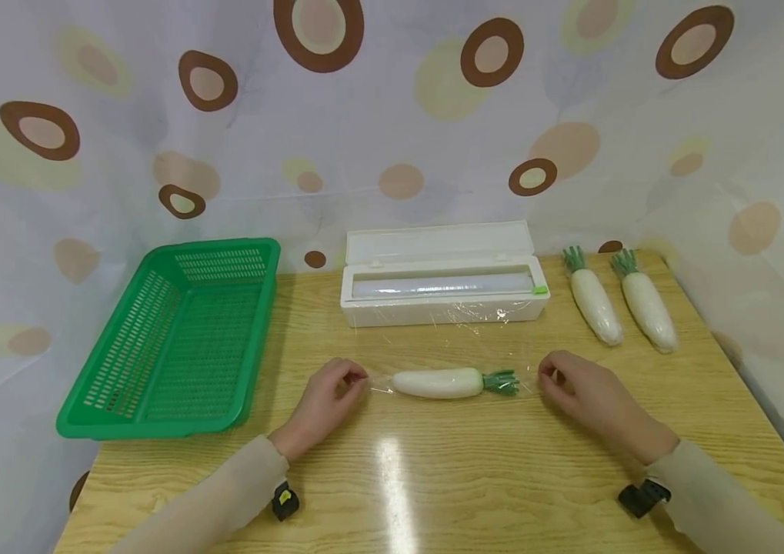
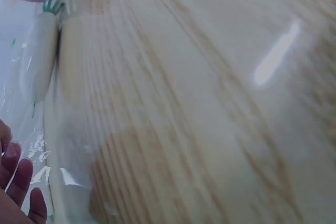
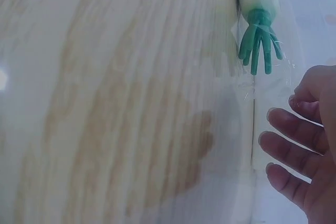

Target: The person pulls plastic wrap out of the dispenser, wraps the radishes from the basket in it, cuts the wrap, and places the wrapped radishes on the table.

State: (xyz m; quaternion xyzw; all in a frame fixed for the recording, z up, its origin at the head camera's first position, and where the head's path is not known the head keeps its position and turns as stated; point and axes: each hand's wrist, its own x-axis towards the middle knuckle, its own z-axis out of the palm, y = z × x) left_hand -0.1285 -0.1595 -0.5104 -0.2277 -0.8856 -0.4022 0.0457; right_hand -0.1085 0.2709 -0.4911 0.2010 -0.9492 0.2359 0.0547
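A white daikon radish (image 1: 437,383) with green stalks lies crosswise on the table in front of me, its stalks to the right. Clear cling film (image 1: 383,385) covers it and stretches past both ends. At the tip end my left hand (image 1: 325,400) pinches the film between thumb and fingers. Beyond the stalks, my right hand (image 1: 588,396) pinches the film's other side, thumb against index finger. The right wrist view shows the green stalks (image 3: 259,43) under wrinkled film, just off the fingertips. In the left wrist view the film glints beside the left fingers (image 2: 20,182).
Behind the radish stands a white cling film box (image 1: 443,312), lid raised, with a roll (image 1: 443,285) inside and a green tab at its right. Two more radishes (image 1: 595,306) lie at the back right. A green basket (image 1: 263,338) sits on the left. A patterned curtain (image 1: 398,115) hangs behind.
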